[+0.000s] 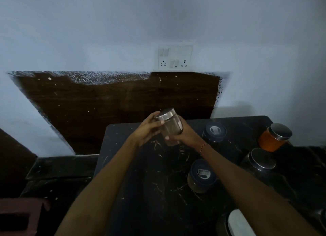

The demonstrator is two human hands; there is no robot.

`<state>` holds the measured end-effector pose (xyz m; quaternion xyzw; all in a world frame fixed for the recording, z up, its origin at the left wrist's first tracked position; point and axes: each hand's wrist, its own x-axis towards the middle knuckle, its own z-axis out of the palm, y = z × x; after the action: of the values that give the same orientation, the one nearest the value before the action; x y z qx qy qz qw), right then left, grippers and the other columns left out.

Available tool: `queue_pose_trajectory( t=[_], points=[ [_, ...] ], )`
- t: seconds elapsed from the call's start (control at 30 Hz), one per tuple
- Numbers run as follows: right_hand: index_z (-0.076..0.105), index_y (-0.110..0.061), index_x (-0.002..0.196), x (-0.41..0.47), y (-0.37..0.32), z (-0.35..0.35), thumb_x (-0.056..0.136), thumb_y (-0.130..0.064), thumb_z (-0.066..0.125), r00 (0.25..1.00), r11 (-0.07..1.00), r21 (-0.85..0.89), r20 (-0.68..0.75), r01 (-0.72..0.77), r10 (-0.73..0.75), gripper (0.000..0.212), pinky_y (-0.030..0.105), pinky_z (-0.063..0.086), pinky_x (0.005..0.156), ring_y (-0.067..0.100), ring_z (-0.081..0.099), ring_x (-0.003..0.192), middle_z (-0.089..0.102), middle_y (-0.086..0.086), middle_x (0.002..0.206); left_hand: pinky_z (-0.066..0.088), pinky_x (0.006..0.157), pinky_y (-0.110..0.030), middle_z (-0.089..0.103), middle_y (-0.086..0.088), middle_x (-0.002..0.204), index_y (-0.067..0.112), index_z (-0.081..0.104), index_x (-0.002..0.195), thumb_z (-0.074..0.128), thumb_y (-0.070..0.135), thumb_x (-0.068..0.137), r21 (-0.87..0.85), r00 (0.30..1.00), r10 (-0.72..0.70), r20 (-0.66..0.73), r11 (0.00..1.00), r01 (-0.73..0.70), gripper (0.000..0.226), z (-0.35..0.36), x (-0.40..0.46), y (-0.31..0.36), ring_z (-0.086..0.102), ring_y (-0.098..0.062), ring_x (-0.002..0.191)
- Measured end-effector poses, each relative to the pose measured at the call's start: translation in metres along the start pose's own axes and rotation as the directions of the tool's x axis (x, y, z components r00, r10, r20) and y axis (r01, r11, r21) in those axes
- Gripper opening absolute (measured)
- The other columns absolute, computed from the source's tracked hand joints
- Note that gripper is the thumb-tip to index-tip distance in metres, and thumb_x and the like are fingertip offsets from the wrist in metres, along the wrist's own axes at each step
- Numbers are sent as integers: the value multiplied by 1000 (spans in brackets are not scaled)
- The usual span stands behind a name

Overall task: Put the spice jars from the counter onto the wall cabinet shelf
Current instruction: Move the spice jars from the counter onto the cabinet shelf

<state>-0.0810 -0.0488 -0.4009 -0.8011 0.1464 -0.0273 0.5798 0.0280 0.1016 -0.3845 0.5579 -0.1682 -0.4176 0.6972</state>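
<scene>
Both hands hold one spice jar (pixel 170 128) in the air above the far edge of the counter (pixel 141 174), tilted so that its steel lid (pixel 165 114) leans toward the wall. The right hand (pixel 183 135) wraps the lower body of the jar from the right, its fingers curled round the clear wall; the left hand (pixel 148 129) closes on the upper part, thumb and fingertips against the lid's rim. The jar is clear, probably glass, with brownish contents, so it is likely stiff, smooth, breakable and of moderate weight; the firmest hold is round the body below the lid, since a grip on the lid alone depends on how tightly it is screwed. Four further jars stand toward the right edge of the counter: a blue-lidded jar (pixel 215 131) just behind the right wrist, a second blue-lidded jar (pixel 202 175) nearer the front, an orange jar (pixel 274 136) with a steel lid at the far right corner, and a dark jar (pixel 261 160) between them. A white-topped container (pixel 238 223) sits at the front right edge. On the wall behind are a dark wooden panel (pixel 114 103) and a switchboard (pixel 173 57). The wall cabinet shelf is out of view, so the lift to it is judged not yet completed.
</scene>
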Motion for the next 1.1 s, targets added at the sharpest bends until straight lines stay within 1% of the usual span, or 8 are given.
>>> queue_pose_trajectory(
  t=[0.1, 0.17, 0.3, 0.5, 0.7, 0.8, 0.97, 1.1],
  points=[
    [40, -22, 128, 2, -17, 11, 64, -30, 82, 993, 999, 41, -117, -1, 6, 77, 20, 49, 79, 17, 55, 114, 55, -6, 118, 50, 84, -31, 50, -9, 129, 13, 30, 141, 52, 8, 90, -115, 996, 64, -58, 991, -70, 56, 11, -6, 18, 53, -24, 114],
    [40, -22, 126, 2, -29, 19, 61, -34, 83, 956, 999, 37, -293, 34, -21, 79, 11, 44, 67, 11, 54, 105, 52, -10, 111, 48, 86, -34, 48, -12, 134, 12, 25, 145, 55, 18, 90, -21, 982, 91, -164, 995, -96, 63, 22, -13, 23, 52, -25, 116],
    [37, -18, 131, 3, -53, 29, 62, -30, 80, 845, 987, -147, -520, 57, -126, 83, 38, 53, 83, 22, 50, 111, 47, 7, 125, 52, 82, -29, 51, -1, 118, 15, 27, 135, 69, 20, 81, 158, 929, 221, -298, 971, -180, 69, 49, -26, 15, 57, -13, 103],
    [34, -21, 139, -11, -91, 18, 61, -42, 79, 855, 943, -258, -418, 212, -307, 92, 40, 45, 99, 20, 41, 123, 44, 6, 133, 53, 79, -35, 60, -10, 116, 10, 44, 125, 63, 14, 85, -15, 911, 288, -294, 952, -305, 44, 41, -38, 54, 63, -16, 94],
    [33, -21, 138, -24, -137, 6, 84, -16, 62, 898, 941, 34, -312, 337, -310, 61, 39, 46, 101, 20, 45, 124, 44, 7, 138, 50, 89, -39, 60, -10, 115, 1, 40, 132, 55, 8, 90, -55, 917, 344, -203, 931, -362, 45, 34, -54, 99, 60, -20, 99],
    [39, -21, 130, -30, -158, 0, 87, -8, 57, 913, 920, 164, -272, 356, -305, 49, 26, 50, 88, 21, 50, 122, 51, 10, 132, 48, 92, -39, 59, -13, 116, -1, 42, 130, 51, 6, 92, -83, 919, 357, -169, 924, -374, 40, 38, -66, 114, 59, -21, 100],
    [35, -19, 138, -40, -190, -2, 85, -9, 63, 896, 891, 183, -254, 415, -365, 61, 25, 53, 86, 15, 55, 114, 53, 9, 132, 47, 93, -38, 61, -9, 109, 4, 46, 128, 45, 1, 90, -7, 915, 402, -27, 915, -403, 38, 38, -89, 145, 58, -21, 101],
    [37, -22, 138, -44, -221, -2, 82, -13, 67, 846, 856, 147, -304, 495, -437, 65, 29, 54, 88, 15, 54, 114, 52, 5, 132, 49, 90, -40, 53, -14, 121, 9, 35, 139, 54, 1, 87, 180, 878, 469, -98, 876, -447, 56, 44, -103, 177, 56, -23, 105]
  ],
)
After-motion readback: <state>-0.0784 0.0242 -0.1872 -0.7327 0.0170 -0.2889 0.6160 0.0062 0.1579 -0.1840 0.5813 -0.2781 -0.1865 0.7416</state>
